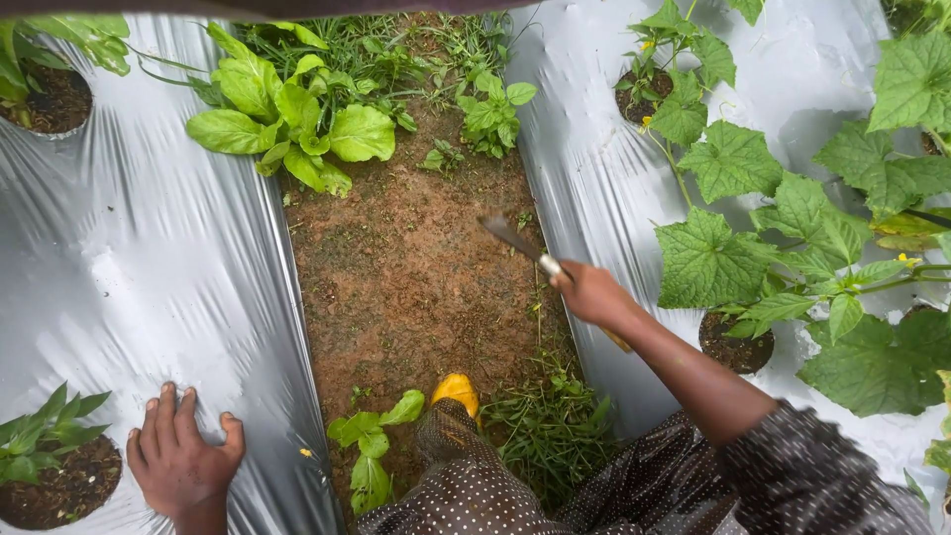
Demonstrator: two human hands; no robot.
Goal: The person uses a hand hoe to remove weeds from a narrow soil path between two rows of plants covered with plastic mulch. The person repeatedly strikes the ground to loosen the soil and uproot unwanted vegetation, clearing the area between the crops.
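My right hand (592, 295) grips the handle of a small hand hoe (515, 241), whose rusty metal blade hangs blurred over the bare soil of the furrow (406, 267). My left hand (181, 461) lies flat with fingers spread on the silver plastic mulch sheet (139, 267) at the lower left, beside a planting hole with a small green plant (54, 446). A yellow boot tip (457, 391) shows on the soil below the hoe.
Broad-leaved weeds (292, 124) and grass (396, 54) grow at the furrow's far end. Cut grass (550, 426) lies near the boot. A second mulch sheet (594, 168) on the right carries a leafy vine plant (792, 248) with yellow flowers.
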